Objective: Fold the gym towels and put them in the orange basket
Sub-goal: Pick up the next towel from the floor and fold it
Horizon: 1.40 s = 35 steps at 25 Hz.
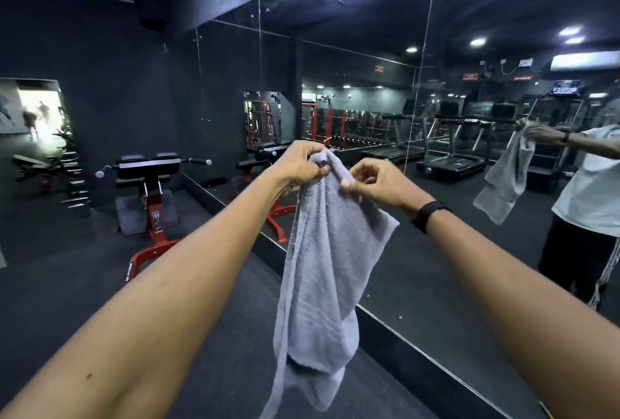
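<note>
Hands meet at the top edge of a pale grey terry gym towel, held up in the air with both arms stretched forward. Left hand grips the bunched upper corner, fingers curled tight around the cloth. Right hand pinches the towel's top edge just beside it between thumb and forefinger, the other fingers loosely curled. Below the hands the towel hangs free, its lower edge crumpled and doubled over. Behind the towel runs a wall mirror; left of the towel stands a red-framed, black-padded exercise bench on open dark rubber flooring.
</note>
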{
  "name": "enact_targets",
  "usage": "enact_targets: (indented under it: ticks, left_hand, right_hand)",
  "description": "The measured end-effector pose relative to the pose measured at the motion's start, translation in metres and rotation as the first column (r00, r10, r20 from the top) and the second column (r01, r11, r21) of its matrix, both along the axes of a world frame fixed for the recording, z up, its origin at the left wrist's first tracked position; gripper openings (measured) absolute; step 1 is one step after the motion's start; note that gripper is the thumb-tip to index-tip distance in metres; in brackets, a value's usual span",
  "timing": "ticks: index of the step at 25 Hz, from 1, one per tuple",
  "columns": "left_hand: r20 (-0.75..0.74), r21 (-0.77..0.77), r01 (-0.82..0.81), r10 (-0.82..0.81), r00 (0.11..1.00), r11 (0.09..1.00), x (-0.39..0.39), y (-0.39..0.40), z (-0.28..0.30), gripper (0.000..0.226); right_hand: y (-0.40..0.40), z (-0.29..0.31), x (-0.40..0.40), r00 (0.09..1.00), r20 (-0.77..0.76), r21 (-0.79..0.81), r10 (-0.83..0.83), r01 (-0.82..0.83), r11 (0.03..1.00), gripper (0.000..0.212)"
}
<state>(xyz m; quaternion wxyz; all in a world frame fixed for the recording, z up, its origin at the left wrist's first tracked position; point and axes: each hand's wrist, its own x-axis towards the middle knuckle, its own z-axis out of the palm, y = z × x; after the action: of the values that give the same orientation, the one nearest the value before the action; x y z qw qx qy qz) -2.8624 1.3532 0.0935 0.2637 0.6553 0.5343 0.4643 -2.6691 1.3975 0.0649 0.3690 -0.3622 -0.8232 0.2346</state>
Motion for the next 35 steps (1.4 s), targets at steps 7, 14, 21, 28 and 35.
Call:
enact_targets:
  ticks: [7,14,21,28,35]
  left_hand:
    - [0.178,0.059,-0.221,0.207,0.962,0.974,-0.036,0.009,0.004,0.028]
    - [0.175,0.134,-0.333,0.309,0.935,0.933,-0.069,0.004,0.012,0.027]
    - [0.184,0.078,-0.439,0.419,0.889,0.895,-0.103,-0.002,0.004,0.015]
    - [0.399,-0.021,-0.270,0.256,0.880,0.963,-0.085,-0.017,0.012,0.014]
    - [0.642,0.009,-0.281,0.210,0.737,0.960,-0.073,-0.015,0.022,0.014]
  right_hand:
    - [0.003,-0.025,0.005,0.994,0.074,0.104,0.075,-0.082,0.991,0.041]
    - [0.003,-0.006,0.009,0.763,0.633,0.147,-0.135,0.053,0.988,0.046]
    - [0.007,0.038,0.013,0.990,-0.122,0.205,-0.077,0.101,0.974,0.023]
    - [0.001,0.052,0.017,0.924,-0.381,0.137,-0.019,0.077,0.988,0.036]
    - [-0.018,-0.003,0.018,0.992,-0.031,-0.313,0.122,-0.125,0.941,0.021]
